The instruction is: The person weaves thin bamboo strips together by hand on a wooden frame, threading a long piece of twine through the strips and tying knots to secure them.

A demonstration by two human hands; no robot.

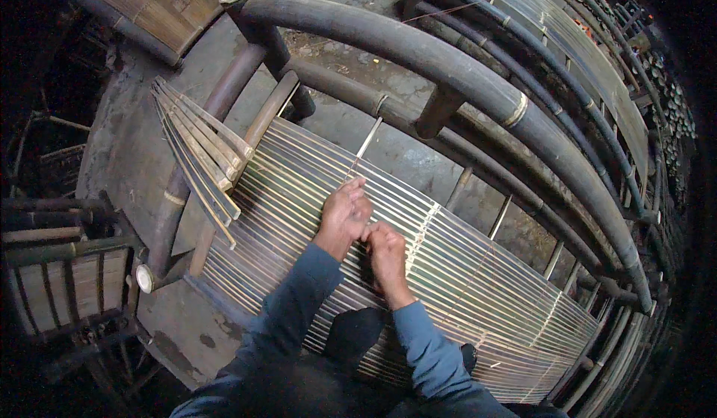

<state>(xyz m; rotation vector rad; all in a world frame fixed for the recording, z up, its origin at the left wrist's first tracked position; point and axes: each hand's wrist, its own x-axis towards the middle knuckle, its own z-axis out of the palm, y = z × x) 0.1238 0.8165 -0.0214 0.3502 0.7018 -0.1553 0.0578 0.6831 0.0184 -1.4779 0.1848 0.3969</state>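
Beneath me is a bamboo bench seat [299, 164] of narrow parallel slats. My left hand [347, 210] is closed with its fingers pinched, just over the slats near the seat's far edge. My right hand [386, 254] is closed too, right beside it, its fingertips meeting the left hand. Whatever lies between the fingers is hidden or too thin to name. Just beyond the left hand, a pale crosspiece [367, 138] runs from the slats toward the dark lower rail. Right of my hands, a pale woven binding [420, 235] crosses the slats.
Loose flat bamboo strips [198, 145] lie fanned across the bench's left end. A thick curved bamboo rail [403, 37] arches along the far side, with a stout post [439, 108] under it. More bamboo furniture [67, 283] stands at left, and another slatted piece [553, 29] at upper right.
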